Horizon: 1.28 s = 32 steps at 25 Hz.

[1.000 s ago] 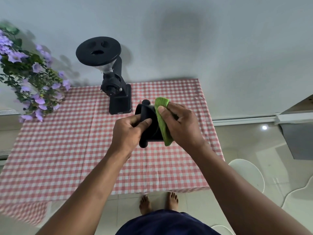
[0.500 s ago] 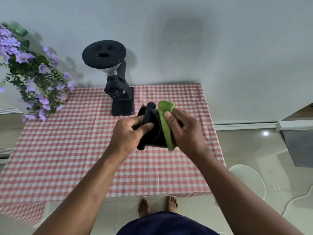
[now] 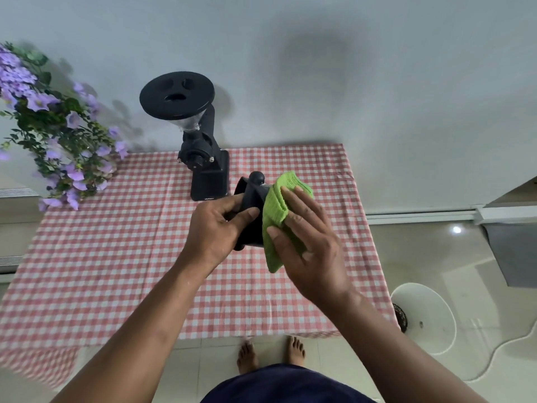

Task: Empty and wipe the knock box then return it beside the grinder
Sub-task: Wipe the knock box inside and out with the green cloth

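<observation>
The black knock box (image 3: 252,207) is held tipped on its side above the table, its bar end sticking up at the top. My left hand (image 3: 216,228) grips its left side, thumb across the front. My right hand (image 3: 305,242) presses a folded green cloth (image 3: 279,210) flat against the box's right side, fingers spread over the cloth. The black grinder (image 3: 203,158) stands upright at the back of the table, just behind and left of the box.
The table wears a red-and-white checked cloth (image 3: 116,257). A purple flowering plant (image 3: 49,132) hangs over its back left corner. A white round bin (image 3: 424,318) stands on the tiled floor to the right. My bare feet (image 3: 270,353) show below the table's front edge.
My right hand has opened flatter and slid the green cloth over the box's right side. The box stays in my left hand, held at about the same spot above the table.
</observation>
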### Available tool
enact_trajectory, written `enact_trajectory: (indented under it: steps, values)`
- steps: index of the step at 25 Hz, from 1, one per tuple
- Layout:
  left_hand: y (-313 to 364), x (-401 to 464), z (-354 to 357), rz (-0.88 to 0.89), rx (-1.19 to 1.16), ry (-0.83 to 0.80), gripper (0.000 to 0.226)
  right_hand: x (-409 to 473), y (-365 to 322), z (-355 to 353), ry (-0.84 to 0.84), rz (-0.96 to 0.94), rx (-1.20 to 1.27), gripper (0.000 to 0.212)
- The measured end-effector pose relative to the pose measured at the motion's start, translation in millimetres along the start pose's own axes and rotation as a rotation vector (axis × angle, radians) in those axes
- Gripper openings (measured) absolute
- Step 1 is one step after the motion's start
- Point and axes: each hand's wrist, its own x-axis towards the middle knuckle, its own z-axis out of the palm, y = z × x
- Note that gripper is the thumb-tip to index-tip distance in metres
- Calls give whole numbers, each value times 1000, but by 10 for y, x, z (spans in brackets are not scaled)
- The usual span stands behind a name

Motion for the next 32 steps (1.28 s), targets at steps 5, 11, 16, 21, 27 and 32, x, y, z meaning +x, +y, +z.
enact_trajectory:
  steps: [5, 11, 16, 21, 27, 32]
  values:
    - [78, -46, 31, 61, 6, -81, 33, 413, 23, -266, -77, 333, 222, 29]
    - [154, -63, 62, 109, 107, -67, 23, 277, -134, -179, -8, 109, -39, 21]
    - [143, -93, 78, 145, 168, -44, 26, 276, -147, -142, -10, 175, 11, 24]
    - [114, -102, 67, 155, 222, -38, 34, 578, 38, -395, -167, 446, 366, 19]
    - [170, -182, 166, 133, 150, -68, 41, 489, 19, -319, -59, 406, 198, 48]
    - [85, -131, 165, 80, 75, -41, 18, 23, -222, -104, -46, 75, -99, 26]
